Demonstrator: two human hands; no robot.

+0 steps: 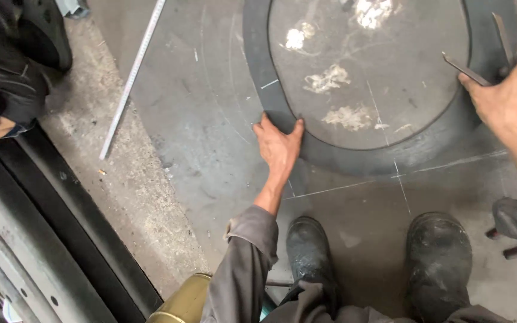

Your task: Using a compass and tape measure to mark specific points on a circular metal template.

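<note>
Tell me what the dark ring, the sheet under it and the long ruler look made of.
Ring: probably rubber or thin steel, matte black; the look leaves it open. Sheet: likely steel plate, dull grey with fine bright scratched lines and pale smears. Ruler: seemingly metal, pale silvery strip with fine marks along it.

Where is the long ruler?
The long ruler lies slanted at the upper left of the head view, along the edge of the metal sheet, left of the dark ring that the left hand presses.
</note>
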